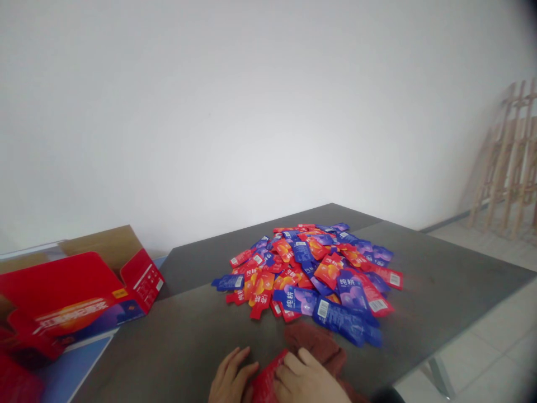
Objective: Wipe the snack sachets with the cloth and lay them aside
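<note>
At the bottom of the head view, my right hand (305, 382) has its fingers curled over a red pouch (265, 382). My left hand (230, 376) is at the pouch's left edge, its fingers apart and slightly bent; its lower part is cut off by the frame. A crumpled brown cloth (316, 342) lies just behind and right of my right hand, partly covered by it. Farther back is a heap of flat spouted pouches, some red and orange (329, 268), others blue and purple (352, 291).
The dark table (419, 296) stands against a white wall. On the left, a red and blue open cardboard box (84, 280) rests on a blue-and-white surface (86, 358). Wooden racks (509, 162) lean at the far right, above a tiled floor.
</note>
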The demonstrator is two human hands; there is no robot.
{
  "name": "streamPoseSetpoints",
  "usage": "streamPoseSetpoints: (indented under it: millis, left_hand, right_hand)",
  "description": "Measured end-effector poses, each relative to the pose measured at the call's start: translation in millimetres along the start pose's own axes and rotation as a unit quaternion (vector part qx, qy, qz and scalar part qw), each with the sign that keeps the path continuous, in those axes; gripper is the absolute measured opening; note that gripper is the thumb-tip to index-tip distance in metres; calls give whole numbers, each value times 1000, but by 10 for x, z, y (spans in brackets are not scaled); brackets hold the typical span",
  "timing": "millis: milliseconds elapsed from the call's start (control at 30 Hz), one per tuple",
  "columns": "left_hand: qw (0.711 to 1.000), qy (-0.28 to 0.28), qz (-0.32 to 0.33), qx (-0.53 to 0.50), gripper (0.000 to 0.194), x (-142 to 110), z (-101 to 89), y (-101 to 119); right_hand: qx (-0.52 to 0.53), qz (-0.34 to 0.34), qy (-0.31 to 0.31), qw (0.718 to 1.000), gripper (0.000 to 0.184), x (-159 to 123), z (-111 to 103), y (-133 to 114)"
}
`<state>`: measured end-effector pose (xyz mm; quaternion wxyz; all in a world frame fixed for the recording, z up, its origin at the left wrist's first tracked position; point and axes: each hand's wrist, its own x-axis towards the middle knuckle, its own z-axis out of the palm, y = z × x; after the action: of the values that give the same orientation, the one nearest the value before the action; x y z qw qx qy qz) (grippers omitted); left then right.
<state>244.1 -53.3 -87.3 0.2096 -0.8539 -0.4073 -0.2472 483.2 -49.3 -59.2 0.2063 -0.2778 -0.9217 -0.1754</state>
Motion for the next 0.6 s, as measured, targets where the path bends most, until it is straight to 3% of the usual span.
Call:
streamPoseSetpoints:
  millis: [200,300,467,600]
  left_hand:
    - [999,9,-48,20,63,-15,36,29]
    - [998,-6,-55,27,72,-53,67,20]
    - [997,-14,-71,4,76,-41,57,90]
    - [992,15,-129,-5,78,-12,83,185]
  right_hand:
    - [52,-66,-47,995,26,347,157,-266]
    - [59,-58,-49,995,20,237,99,-139]
    - [26,32,-51,998,9,-6,-110,234]
    - [22,8,-70,997,13,113,-154,154]
